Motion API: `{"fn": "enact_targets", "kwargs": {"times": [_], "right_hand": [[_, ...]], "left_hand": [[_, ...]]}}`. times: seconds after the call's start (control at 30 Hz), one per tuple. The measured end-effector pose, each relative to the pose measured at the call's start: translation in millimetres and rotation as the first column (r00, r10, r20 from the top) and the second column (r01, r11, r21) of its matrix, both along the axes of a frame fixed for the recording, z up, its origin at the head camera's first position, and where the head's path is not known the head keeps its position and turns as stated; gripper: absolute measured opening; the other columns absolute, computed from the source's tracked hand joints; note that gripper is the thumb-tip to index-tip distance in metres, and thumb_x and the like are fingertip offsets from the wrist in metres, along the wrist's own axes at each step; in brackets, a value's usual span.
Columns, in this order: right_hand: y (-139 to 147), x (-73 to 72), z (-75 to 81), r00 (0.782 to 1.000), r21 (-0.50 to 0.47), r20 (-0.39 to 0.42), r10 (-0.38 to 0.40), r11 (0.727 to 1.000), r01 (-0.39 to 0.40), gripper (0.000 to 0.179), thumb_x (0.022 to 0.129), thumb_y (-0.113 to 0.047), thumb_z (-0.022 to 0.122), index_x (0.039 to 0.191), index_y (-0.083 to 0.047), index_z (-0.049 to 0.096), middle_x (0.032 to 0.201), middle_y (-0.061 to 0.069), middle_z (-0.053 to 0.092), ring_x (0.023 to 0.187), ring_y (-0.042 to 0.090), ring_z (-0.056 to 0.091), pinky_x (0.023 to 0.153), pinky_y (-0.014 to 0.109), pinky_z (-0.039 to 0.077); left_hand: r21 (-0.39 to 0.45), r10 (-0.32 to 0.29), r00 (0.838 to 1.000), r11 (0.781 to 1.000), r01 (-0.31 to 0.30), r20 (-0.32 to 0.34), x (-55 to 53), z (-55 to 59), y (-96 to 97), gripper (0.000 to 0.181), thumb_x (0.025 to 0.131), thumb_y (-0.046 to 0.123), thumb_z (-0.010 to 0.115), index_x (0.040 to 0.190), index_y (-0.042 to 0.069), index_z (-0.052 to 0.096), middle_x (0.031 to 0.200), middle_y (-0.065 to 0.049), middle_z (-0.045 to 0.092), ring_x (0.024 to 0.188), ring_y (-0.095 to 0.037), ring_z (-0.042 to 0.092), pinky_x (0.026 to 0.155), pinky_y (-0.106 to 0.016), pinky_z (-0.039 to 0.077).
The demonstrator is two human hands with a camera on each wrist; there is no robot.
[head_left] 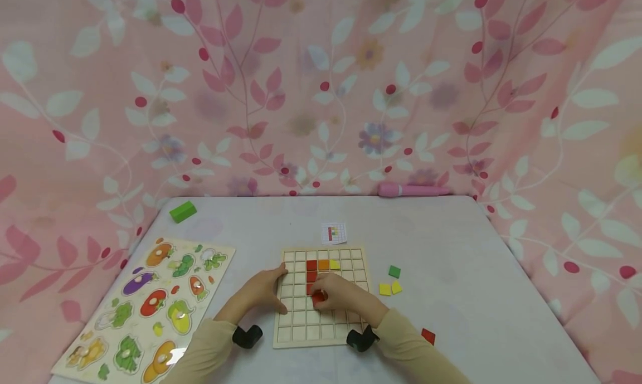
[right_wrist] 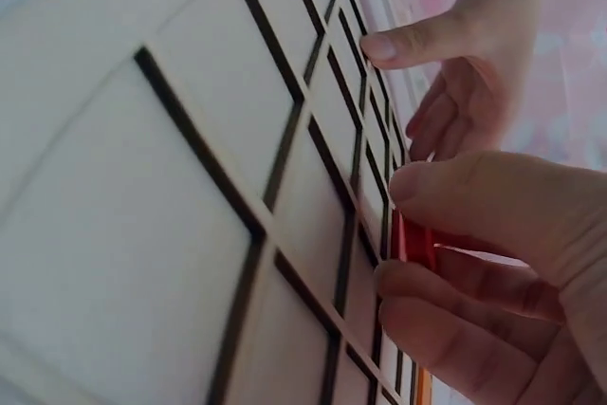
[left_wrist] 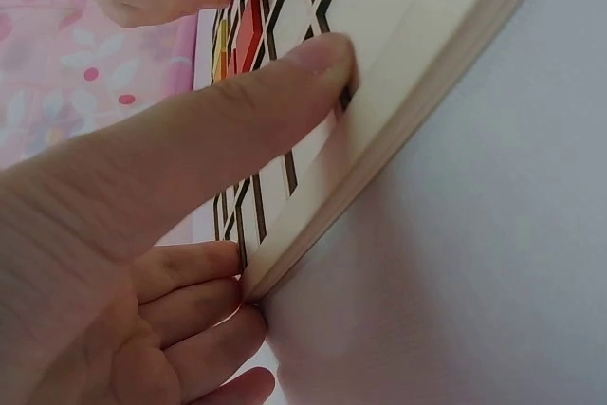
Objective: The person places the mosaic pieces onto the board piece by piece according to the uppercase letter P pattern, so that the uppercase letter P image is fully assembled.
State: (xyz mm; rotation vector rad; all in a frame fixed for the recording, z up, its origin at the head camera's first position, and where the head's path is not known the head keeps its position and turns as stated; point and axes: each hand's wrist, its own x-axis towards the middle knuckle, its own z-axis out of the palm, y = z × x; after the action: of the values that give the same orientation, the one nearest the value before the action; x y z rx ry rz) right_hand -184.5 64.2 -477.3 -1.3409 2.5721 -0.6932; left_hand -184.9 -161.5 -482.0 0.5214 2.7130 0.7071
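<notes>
The right hand pinches a red tile between thumb and fingertips, low over the middle of the board; whether the tile touches the board is hard to tell. Just to its far side runs a column of placed red tiles, with an orange tile and a yellow tile to the right of the farthest one. The left hand is spread at the board's left edge, its thumb lying on the surface near the rim.

The held tile looks light, stiff and hard, like painted wood, so it should bear a firm pinch without harm. Its smooth faces may slip, and the best hold is probably by two opposite side edges, leaving the underside free to meet a cell. The board seems stiff and fairly light; it could slide on the smooth counter, so its rim is the sensible place to steady it.

To the right, a green tile, two loose yellow pieces and, nearer, a spare red piece rest on the counter. Their thin edges would likely need a fingernail or a slight tip to lift.
</notes>
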Motion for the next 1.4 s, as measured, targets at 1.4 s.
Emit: {"fn": "enact_targets", "kwargs": {"times": [1.4], "right_hand": [[-12.0, 9.1, 4.8, 0.996, 0.026, 0.042, -0.077, 0.997, 0.076, 0.024, 0.076, -0.018, 0.072, 0.096, -0.007, 0.068, 0.091, -0.004, 0.062, 0.078, 0.005, 0.053, 0.073, 0.014, 0.042]], "left_hand": [[-0.002, -0.008, 1.000, 1.000, 0.008, -0.001, -0.2, -1.9, -1.7, 0.103, 0.051, 0.032, 0.087, 0.134, -0.002, 0.037, 0.132, -0.018, 0.041, 0.117, -0.035, 0.040, 0.094, -0.045, 0.033]]}}
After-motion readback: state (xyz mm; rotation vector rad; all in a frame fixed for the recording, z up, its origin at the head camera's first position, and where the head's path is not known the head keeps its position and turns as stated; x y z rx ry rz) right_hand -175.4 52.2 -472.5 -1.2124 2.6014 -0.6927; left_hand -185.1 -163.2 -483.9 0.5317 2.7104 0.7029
